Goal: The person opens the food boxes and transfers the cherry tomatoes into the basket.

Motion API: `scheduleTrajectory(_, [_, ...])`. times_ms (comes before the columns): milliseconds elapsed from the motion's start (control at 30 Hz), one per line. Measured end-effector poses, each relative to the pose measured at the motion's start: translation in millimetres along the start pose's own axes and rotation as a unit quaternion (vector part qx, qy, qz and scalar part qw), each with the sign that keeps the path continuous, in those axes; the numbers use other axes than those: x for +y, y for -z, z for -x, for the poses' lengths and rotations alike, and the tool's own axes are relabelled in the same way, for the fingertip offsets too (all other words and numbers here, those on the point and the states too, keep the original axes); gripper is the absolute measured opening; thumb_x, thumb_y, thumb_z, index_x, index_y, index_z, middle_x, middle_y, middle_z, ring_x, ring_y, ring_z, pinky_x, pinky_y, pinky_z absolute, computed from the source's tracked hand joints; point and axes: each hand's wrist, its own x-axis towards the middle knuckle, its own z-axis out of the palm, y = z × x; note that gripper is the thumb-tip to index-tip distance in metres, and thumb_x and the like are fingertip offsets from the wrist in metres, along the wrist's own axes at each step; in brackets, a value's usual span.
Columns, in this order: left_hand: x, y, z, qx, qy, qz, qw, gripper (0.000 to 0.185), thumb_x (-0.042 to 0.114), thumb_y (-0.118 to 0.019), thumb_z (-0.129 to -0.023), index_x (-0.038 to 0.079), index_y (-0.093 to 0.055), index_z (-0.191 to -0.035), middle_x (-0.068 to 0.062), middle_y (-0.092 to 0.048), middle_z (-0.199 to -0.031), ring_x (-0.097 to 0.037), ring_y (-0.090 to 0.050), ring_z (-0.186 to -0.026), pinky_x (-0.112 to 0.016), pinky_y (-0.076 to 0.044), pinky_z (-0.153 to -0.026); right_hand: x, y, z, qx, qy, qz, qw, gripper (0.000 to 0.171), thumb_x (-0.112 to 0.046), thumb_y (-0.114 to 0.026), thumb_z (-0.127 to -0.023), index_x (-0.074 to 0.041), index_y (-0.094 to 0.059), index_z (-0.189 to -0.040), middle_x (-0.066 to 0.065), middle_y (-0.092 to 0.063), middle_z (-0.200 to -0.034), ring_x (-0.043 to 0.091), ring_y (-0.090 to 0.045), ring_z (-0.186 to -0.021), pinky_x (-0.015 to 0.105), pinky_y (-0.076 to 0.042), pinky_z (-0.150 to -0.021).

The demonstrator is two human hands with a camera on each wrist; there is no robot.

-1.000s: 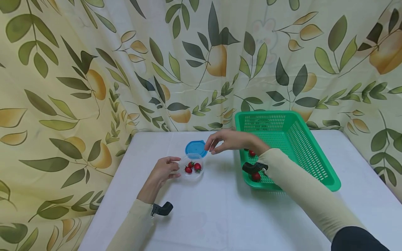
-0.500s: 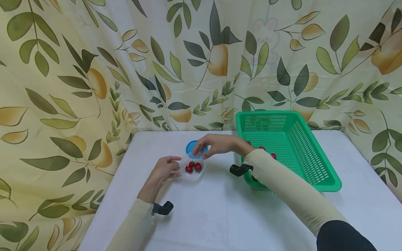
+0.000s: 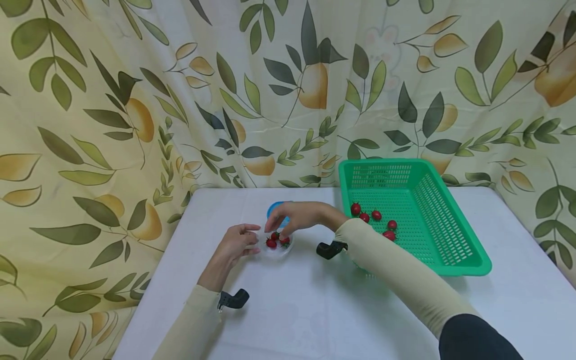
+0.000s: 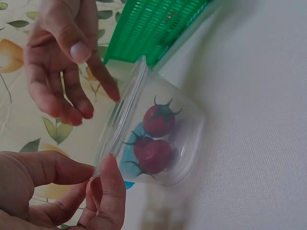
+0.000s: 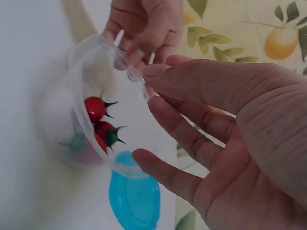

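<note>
A small clear plastic container [image 3: 277, 254] stands on the table with three cherry tomatoes [image 4: 159, 120] inside, their green stems still on. My left hand [image 3: 234, 245] pinches the container's rim between thumb and fingers, as the left wrist view shows. Over the container's open top hovers my right hand [image 3: 303, 216], fingers loosely bent and apart, holding nothing that shows. A blue lid [image 5: 135, 194] lies behind the container, partly covered by the right hand in the head view.
To the right stands a green plastic basket [image 3: 450, 220] with perforated sides. Several more cherry tomatoes [image 3: 376, 215] lie at its left side, some possibly hidden by the right forearm. A leaf-and-fruit patterned curtain [image 3: 288, 100] hangs behind the white table [image 3: 288, 320].
My right hand has moved left from beside the basket, past the blue lid, to above the container. More tomatoes in the basket have come into sight. The left hand stays put.
</note>
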Motion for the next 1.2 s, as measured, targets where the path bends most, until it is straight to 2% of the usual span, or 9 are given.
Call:
scheduleTrajectory(267, [0.2,1.0,1.0,0.002,-0.001,0.002,1.0,0.037,-0.004,-0.059,-0.092,0.0,-0.064,-0.128,-0.013,-0.055,-0.104,-0.027,-0.059,-0.093,-0.032,-0.064,-0.073,1,-14,-14,-0.003,-0.022,0.006,1.0,0.037,0.004,-0.069,-0.091,-0.008,-0.066,-0.126,0.016,-0.062,-0.136,0.031,-0.057,-0.129,0.035,-0.055,-0.101])
scheduleTrajectory(533, [0.3,1.9,2.1,0.003,-0.007,0.004,1.0,0.038,-0.006,-0.058,-0.09,-0.001,-0.064,-0.128,-0.013,-0.056,-0.102,-0.025,-0.059,-0.088,-0.031,-0.064,-0.07,0,-24,-26,-0.017,-0.038,0.039,0.998,0.038,0.012,-0.062,-0.091,0.002,-0.063,-0.128,0.018,-0.062,-0.134,0.032,-0.059,-0.126,0.034,-0.056,-0.097])
scheduleTrajectory(700, [1.8,2.2,3.0,0.003,-0.004,0.007,1.0,0.038,-0.005,-0.058,-0.091,0.0,-0.064,-0.127,-0.013,-0.056,-0.101,-0.022,-0.059,-0.085,-0.032,-0.064,-0.071,-1,-28,-29,-0.015,-0.062,0.079,0.995,0.039,0.012,-0.063,-0.089,-0.002,-0.065,-0.126,0.012,-0.065,-0.13,0.026,-0.06,-0.122,0.037,-0.056,-0.1])
scheduleTrajectory(833, [1.5,2.0,2.7,0.004,-0.004,0.005,1.0,0.038,-0.005,-0.058,-0.092,-0.001,-0.063,-0.129,-0.012,-0.055,-0.101,-0.021,-0.058,-0.084,-0.033,-0.064,-0.071,0,-30,-29,-0.022,-0.071,0.096,0.993,0.041,0.014,-0.065,-0.086,-0.004,-0.068,-0.122,0.012,-0.066,-0.126,0.028,-0.06,-0.117,0.037,-0.057,-0.099])
scheduleTrajectory(1067, [1.8,1.5,2.2,0.003,-0.005,-0.003,1.0,0.039,-0.004,-0.058,-0.093,-0.003,-0.061,-0.132,-0.012,-0.055,-0.1,-0.024,-0.059,-0.086,-0.031,-0.064,-0.07,4,-33,-32,-0.031,-0.075,0.124,0.989,0.036,0.011,-0.073,-0.085,-0.008,-0.072,-0.115,0.006,-0.069,-0.116,0.023,-0.063,-0.109,0.031,-0.056,-0.099])
scheduleTrajectory(1200, [1.7,1.2,1.3,0.003,-0.003,-0.007,1.0,0.039,-0.003,-0.059,-0.094,-0.002,-0.061,-0.133,-0.013,-0.056,-0.103,-0.028,-0.061,-0.09,-0.029,-0.063,-0.07,7,-33,-34,-0.033,-0.072,0.165,0.983,0.032,0.006,-0.076,-0.085,-0.015,-0.074,-0.11,0.0,-0.07,-0.109,0.018,-0.061,-0.102,0.027,-0.056,-0.094])
